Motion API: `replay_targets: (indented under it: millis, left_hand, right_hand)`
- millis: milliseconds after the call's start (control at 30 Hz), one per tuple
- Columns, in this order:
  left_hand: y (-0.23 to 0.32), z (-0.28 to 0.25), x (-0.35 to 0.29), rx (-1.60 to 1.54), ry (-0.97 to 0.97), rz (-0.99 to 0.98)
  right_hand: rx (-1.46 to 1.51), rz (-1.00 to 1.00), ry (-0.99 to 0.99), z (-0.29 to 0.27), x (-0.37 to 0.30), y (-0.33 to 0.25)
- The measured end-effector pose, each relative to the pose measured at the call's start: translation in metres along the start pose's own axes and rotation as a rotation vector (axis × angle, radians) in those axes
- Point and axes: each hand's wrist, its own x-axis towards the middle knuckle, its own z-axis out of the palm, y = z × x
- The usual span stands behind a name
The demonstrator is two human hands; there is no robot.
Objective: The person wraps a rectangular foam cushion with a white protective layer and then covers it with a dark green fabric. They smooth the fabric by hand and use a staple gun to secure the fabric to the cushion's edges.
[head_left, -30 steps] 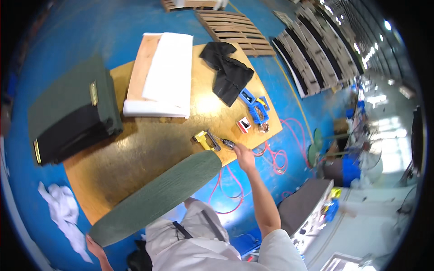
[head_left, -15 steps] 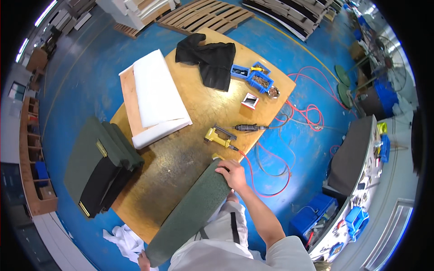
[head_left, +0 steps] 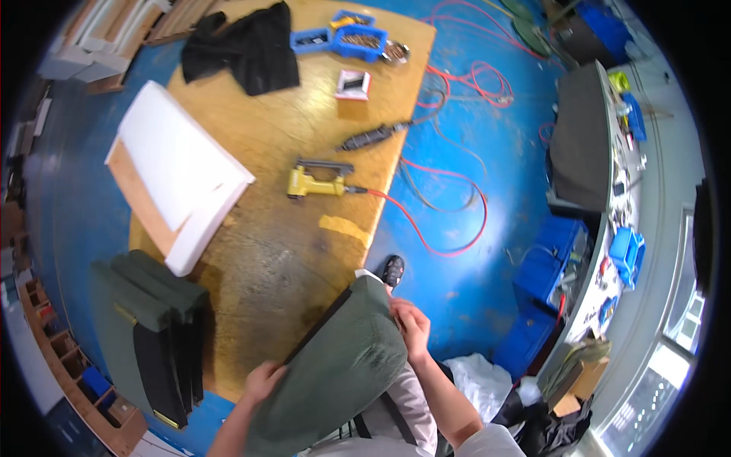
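A dark green fabric-covered padded panel (head_left: pixel 335 365) leans tilted over the table's near right edge, its broad face toward me. Closed round its left edge is my left hand (head_left: pixel 263 381), with the fingers partly hidden. My right hand (head_left: pixel 411 329) pinches the fabric at the panel's far right edge. A strip of white shows at the panel's far tip. Beyond it on the table lie a yellow staple gun (head_left: pixel 316 182) with a red air hose and a black power screwdriver (head_left: pixel 369 138), both untouched.
Left on the wooden table (head_left: pixel 266 266) are a white foam-padded wooden panel (head_left: pixel 179 145) and a stack of green padded panels (head_left: pixel 145 297). Black cloth (head_left: pixel 259 53), blue bins (head_left: pixel 358 42) and a small box (head_left: pixel 353 85) lie farther off. Red hose (head_left: pixel 464 251) loops across the blue floor.
The green panel has turned from a narrow side to its broad face. My left hand has moved from its near end up along its left edge. My view has shifted right.
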Motion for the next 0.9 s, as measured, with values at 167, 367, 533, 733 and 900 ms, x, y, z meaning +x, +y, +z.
replay_targets:
  millis: [167, 367, 533, 733, 900]
  left_hand:
    - [0.085, 0.099, 0.226, -0.27, 0.063, 0.249]
    - [0.134, 0.114, 0.275, -0.079, -0.074, -0.068]
    - [0.119, 0.1, 0.262, -0.187, 0.037, -0.223]
    - [0.152, 0.121, 0.317, -0.21, 0.189, -0.22]
    - [0.205, 0.133, 0.335, -0.007, 0.257, -0.285]
  right_hand:
    - [-0.376, 0.202, 0.392, -0.05, 0.051, 0.139]
    - [-0.544, 0.069, 0.261, -0.072, 0.077, 0.22]
    - [-0.062, 0.337, 0.301, -0.027, 0.103, 0.206]
    - [0.066, 0.617, 0.563, -0.025, 0.156, 0.184]
    - [-0.653, 0.371, 0.493, -0.077, 0.176, 0.203]
